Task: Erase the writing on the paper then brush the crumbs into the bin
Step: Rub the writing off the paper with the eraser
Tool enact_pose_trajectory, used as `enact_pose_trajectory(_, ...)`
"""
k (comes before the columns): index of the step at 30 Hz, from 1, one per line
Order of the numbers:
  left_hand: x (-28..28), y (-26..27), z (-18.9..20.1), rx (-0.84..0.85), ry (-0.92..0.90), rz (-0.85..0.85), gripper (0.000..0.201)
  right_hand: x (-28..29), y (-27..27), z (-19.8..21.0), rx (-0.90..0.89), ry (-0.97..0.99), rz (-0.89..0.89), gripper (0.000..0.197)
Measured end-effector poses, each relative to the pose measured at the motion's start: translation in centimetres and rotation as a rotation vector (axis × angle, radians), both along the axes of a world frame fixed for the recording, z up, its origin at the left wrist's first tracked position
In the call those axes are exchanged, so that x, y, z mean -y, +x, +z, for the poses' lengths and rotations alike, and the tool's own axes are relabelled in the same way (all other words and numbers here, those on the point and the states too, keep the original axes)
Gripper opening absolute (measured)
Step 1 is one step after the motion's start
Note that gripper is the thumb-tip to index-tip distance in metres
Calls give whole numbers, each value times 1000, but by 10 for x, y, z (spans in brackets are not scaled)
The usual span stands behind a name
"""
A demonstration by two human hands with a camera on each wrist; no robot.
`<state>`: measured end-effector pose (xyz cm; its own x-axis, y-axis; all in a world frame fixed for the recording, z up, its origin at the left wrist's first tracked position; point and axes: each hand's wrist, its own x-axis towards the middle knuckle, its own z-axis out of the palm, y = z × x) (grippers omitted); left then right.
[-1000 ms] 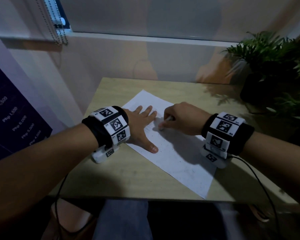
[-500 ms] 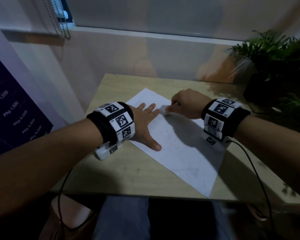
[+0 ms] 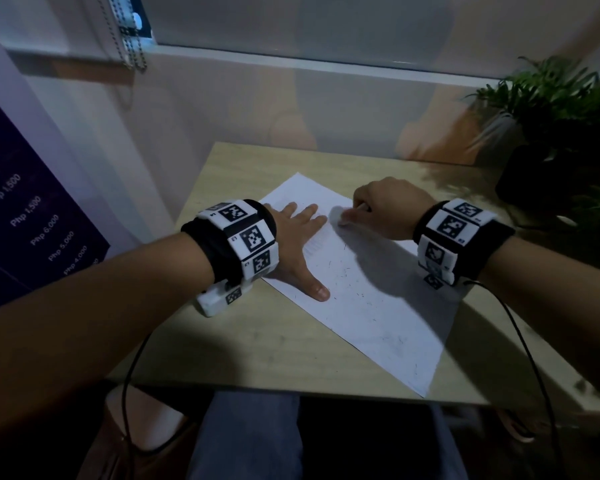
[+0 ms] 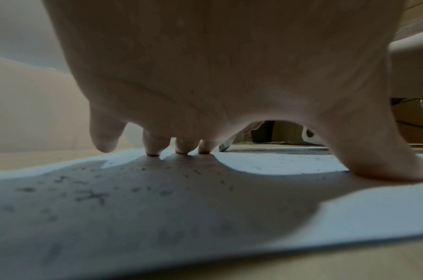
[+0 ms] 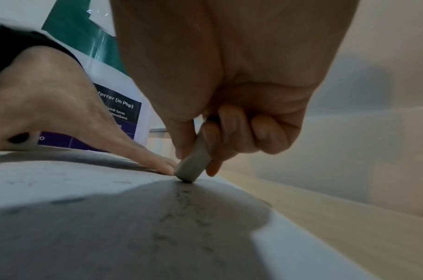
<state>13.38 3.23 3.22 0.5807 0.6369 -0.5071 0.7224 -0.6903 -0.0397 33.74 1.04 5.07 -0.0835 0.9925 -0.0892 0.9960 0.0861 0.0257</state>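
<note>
Rubbing away at the top end of the white sheet of paper [image 3: 368,296], you've got the small grey-white block eraser [image 5: 193,163] pinched between thumb and curled fingers of your right hand [image 3: 388,211], its bottom edge pressed onto the page just left of centre in the head view. A second ago that hand sat lower on the sheet; half a second back it had pushed up toward the far edge, and now it's roughly there again, so you're scrubbing back and forth over the same patch. My read: still mid-erase, not near the brushing part.

Your left hand [image 3: 298,244] hasn't budged, lying flat with fingers spread and straight, fingertips [image 4: 154,149] and thumb pinning the paper, gripping nothing. The eraser nearly touches those fingertips.

Dark eraser crumbs [image 3: 347,271] are scattered down the middle and lower right of the sheet, and there's a faint block of writing [image 3: 314,244] left by your left palm, so more rubbing looks needed. The paper lies skewed on the light wooden table [image 3: 222,327]. A green potted plant [image 3: 561,109] sits upper right. I can't spot the bin anywhere.
</note>
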Motion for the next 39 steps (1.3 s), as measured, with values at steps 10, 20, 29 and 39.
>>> enact_pose_trajectory(10, -3, 0, -1, -8, -13, 1, 145, 0, -1, 0, -48, -34, -18, 47)
enact_pose_trajectory(20, 0, 1, 1, 8, 2, -3, 142, 9, -11, 1, -76, -87, 43, 48)
enact_pose_trajectory(29, 1, 4, 4, 19, -11, 1, 138, 43, -43, 1, -65, -41, 149, 27)
enact_pose_trajectory(39, -2, 5, 2, 25, -18, 9, 141, 44, -55, 7, 40, -31, 116, 33)
